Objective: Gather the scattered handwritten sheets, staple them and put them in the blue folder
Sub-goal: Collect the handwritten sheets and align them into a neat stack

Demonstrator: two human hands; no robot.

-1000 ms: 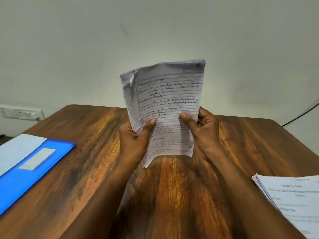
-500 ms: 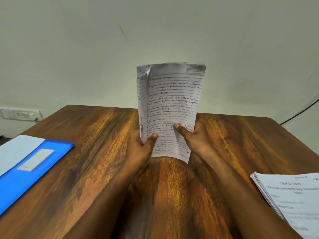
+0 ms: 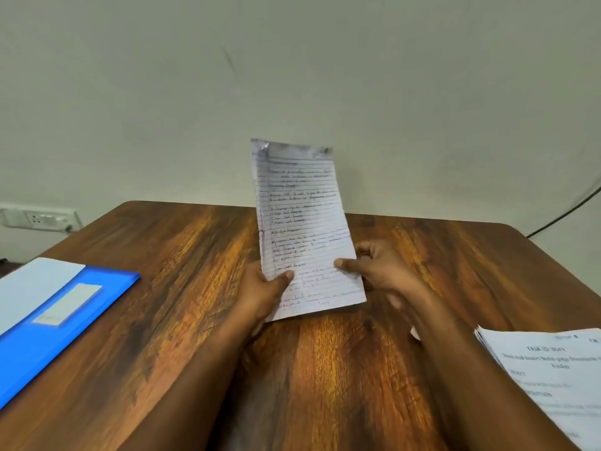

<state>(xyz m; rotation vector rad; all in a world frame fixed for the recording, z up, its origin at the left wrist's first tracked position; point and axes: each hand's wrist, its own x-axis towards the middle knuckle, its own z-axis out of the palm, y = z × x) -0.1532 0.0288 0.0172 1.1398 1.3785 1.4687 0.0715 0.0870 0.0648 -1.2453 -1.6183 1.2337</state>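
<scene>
I hold a stack of lined handwritten sheets [image 3: 300, 219] upright over the middle of the wooden table [image 3: 182, 262], its lower edge near the tabletop. My left hand [image 3: 265, 292] grips the stack's lower left edge, thumb on the front page. My right hand [image 3: 379, 268] holds the lower right edge, thumb on the page and fingers behind. The top left corner of the stack is creased. The blue folder [image 3: 45, 333] lies shut on the table's left edge, with a white label on its cover. No stapler is in view.
A pile of printed pages [image 3: 546, 375] lies at the table's right front edge. A white sheet [image 3: 32, 284] rests on the folder's far side. A wall socket strip [image 3: 39, 218] sits at the left, and a dark cable [image 3: 566, 209] runs down the wall at the right.
The sheets have moved lower and farther from me, and their loose left pages have closed into one even stack. Both hands slid down with them toward the tabletop.
</scene>
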